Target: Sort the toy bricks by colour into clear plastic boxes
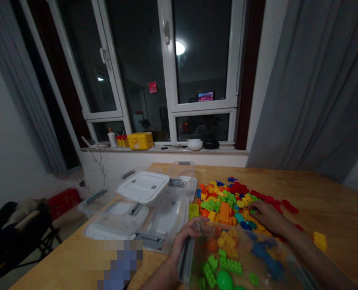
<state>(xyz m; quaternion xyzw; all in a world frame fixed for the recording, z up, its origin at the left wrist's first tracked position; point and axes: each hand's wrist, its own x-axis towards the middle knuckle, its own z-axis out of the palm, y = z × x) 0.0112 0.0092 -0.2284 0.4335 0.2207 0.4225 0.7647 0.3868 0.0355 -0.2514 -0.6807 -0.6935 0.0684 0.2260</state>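
Bricks, apparently being picked over: left hand point(188, 234) clasps the corner of a clear storage box point(243, 247); right hand point(263, 213), half-curled, hold unclear, dips into the toy-brick heap point(227, 197) beyond; next calls for a sure pinch.

1 yellow box point(140, 141), 1 white bowl point(194, 144) and 1 black bowl point(210, 144) stand on the windowsill point(230, 152).

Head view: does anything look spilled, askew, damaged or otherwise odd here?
No damage is visible. One yellow block lies apart from the block pile, out to the right on the table, so it looks stray. The pixelated patch at lower left also looks odd, hiding what is there.
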